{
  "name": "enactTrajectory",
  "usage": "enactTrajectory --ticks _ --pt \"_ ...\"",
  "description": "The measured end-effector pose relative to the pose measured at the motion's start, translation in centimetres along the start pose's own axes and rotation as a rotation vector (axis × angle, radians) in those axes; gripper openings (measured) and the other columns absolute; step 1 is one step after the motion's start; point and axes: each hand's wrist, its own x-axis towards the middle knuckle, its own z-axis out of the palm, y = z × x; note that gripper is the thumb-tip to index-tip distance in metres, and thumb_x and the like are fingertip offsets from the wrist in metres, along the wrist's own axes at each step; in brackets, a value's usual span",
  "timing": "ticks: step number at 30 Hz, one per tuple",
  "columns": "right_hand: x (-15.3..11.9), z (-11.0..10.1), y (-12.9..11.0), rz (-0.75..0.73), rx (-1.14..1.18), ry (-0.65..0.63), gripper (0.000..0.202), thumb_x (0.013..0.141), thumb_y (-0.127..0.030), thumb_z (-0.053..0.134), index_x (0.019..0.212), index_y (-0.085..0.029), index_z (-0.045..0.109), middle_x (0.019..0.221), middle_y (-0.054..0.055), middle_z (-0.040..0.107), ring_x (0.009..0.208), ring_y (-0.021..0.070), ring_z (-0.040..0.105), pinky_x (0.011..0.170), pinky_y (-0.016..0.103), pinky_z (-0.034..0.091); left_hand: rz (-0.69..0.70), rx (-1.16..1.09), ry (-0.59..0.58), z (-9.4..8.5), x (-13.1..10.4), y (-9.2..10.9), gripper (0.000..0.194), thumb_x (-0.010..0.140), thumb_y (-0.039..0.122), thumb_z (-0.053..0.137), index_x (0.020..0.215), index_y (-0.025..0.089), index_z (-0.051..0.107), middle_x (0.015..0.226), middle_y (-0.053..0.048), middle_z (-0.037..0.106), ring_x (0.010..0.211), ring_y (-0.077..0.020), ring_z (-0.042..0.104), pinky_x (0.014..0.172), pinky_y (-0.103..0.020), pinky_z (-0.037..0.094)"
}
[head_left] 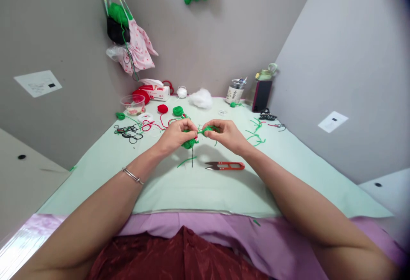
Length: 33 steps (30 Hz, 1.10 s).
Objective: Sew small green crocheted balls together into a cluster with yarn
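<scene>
Across the bottom of the frame, purple cloth (230, 228) borders the pale green worktop (307, 169). Open snips (235, 166) lie just below the centre. Above them, the left hand (177, 136) pinches a small green crochet piece (188, 144) with some red and white, held near the middle of the frame. The right hand (226, 134), just beside it, grasps green yarn (209, 129) between thumb and fingers; whether yarn and piece are joined I cannot tell. Black cord (128, 134) lies tangled at centre left, green clippings (256, 138) at centre right. Farther back stand a red ball (162, 109), a green ball (178, 111), white stuffing (201, 99), a tin (235, 94) and a phone (262, 96) upright against a bottle (265, 74). A pink bag (140, 47) hangs upper left.
</scene>
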Motion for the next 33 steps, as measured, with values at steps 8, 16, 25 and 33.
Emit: enactTrajectory --ticks 8,16,25,33 --pt "0.6 -0.4 0.6 0.120 0.190 -0.057 0.020 0.074 -0.035 0.067 0.073 -0.015 0.070 0.068 0.002 0.061 0.065 0.0131 0.050 0.066 0.030 0.041 0.216 0.178 0.018 0.2 -0.2 -0.6 0.010 0.078 0.028 0.068 0.083 0.020 0.064 0.081 -0.001 0.064 0.074 -0.0134 0.057 0.068 -0.026 0.043" --pt "0.5 -0.1 1.1 0.094 0.158 -0.070 0.030 0.078 -0.044 0.067 0.075 -0.015 0.070 0.066 0.000 0.059 0.064 0.0122 0.048 0.064 0.028 0.038 0.319 0.411 0.116 0.7 -0.7 -1.0 0.007 0.081 0.026 0.063 0.086 0.022 0.067 0.091 -0.003 0.057 0.085 -0.0166 0.053 0.067 -0.026 0.042" --pt "0.1 0.6 0.3 0.095 0.003 -0.056 0.030 0.079 -0.043 0.066 0.072 -0.013 0.069 0.065 0.000 0.059 0.063 0.0121 0.047 0.060 0.027 0.034 0.388 0.696 0.163 1.5 -0.9 -1.2 0.006 0.076 0.015 0.057 0.076 0.021 0.055 0.083 -0.001 0.056 0.075 -0.0165 0.048 0.070 -0.030 0.038" --pt "0.4 0.1 1.3 0.201 0.384 -0.178 0.030 0.080 -0.043 0.069 0.073 -0.014 0.069 0.068 0.001 0.058 0.064 0.0111 0.050 0.065 0.027 0.041 0.294 0.498 0.148 1.2 -0.7 -0.8 0.002 0.077 0.020 0.059 0.079 0.020 0.058 0.082 -0.001 0.060 0.073 -0.0154 0.051 0.071 -0.029 0.041"
